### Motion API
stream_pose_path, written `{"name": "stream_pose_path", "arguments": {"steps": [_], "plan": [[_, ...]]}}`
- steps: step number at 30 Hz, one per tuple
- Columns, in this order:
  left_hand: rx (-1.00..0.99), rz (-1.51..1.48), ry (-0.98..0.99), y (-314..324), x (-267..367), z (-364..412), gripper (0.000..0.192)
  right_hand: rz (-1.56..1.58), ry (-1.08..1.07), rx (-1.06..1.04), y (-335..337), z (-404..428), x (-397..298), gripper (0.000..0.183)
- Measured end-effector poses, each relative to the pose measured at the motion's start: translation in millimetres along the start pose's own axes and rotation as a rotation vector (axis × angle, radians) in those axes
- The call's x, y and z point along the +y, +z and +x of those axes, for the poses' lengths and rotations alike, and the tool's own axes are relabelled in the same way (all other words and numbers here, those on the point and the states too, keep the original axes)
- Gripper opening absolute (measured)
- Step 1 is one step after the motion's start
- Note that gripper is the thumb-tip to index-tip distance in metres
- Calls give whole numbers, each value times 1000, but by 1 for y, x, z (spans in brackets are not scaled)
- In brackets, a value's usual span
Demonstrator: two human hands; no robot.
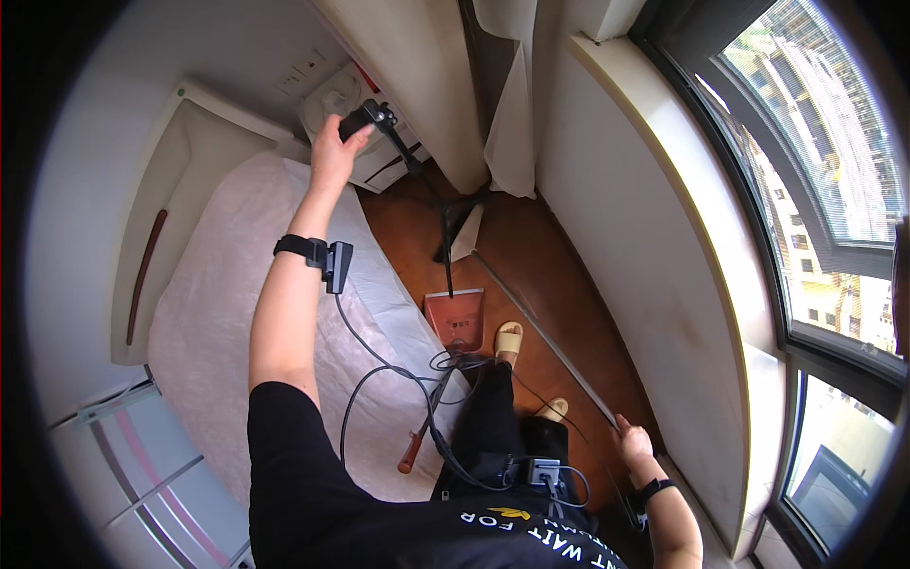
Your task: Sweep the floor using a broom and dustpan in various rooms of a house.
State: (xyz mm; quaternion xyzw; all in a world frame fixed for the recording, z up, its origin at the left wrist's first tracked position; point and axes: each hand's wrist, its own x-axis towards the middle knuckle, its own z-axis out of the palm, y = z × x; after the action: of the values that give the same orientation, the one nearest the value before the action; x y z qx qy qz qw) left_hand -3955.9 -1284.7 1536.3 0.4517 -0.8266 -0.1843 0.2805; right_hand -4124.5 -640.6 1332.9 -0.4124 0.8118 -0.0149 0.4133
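Note:
My left hand (340,151), at the upper middle, is closed around the black head of a tripod (414,165) whose legs stand spread on the floor. In my right hand (634,442), at the lower right, is the metal handle of a broom (547,341). The broom's head (466,238) rests on the floor by the tripod's legs. A red dustpan (456,320) lies on the floor in front of my feet, with one tripod leg reaching over its front edge. Its handle (410,453) leans back beside the bed.
A bed with a pink cover (234,284) stands on the left, with a white nightstand (384,160) past it. Long curtains (512,135) hang in the far corner. A wall with a windowsill (682,163) runs along the right. Black cables (398,370) hang from my left arm.

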Motion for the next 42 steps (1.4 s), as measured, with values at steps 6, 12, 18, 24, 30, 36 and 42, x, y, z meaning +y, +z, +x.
{"name": "stream_pose_path", "arguments": {"steps": [6,12,18,24,30,36,42], "plan": [[105,259,168,7,73,17,39,22,-105,-16,-2,87,22,38],[89,13,57,69,103,18,36,107,-209,-20,-27,206,-7,25],[113,176,-19,122,129,13,38,186,-79,-44,-49,299,13,21],[26,169,-64,137,141,4,42,405,129,-80,1,235,79,30],[-9,140,-61,130,118,21,43,429,182,-9,6,143,109,29],[3,243,70,183,74,29,44,455,287,-14,18,71,164,31],[-37,242,175,233,64,3,37,407,410,-39,12,-27,194,33]]}}
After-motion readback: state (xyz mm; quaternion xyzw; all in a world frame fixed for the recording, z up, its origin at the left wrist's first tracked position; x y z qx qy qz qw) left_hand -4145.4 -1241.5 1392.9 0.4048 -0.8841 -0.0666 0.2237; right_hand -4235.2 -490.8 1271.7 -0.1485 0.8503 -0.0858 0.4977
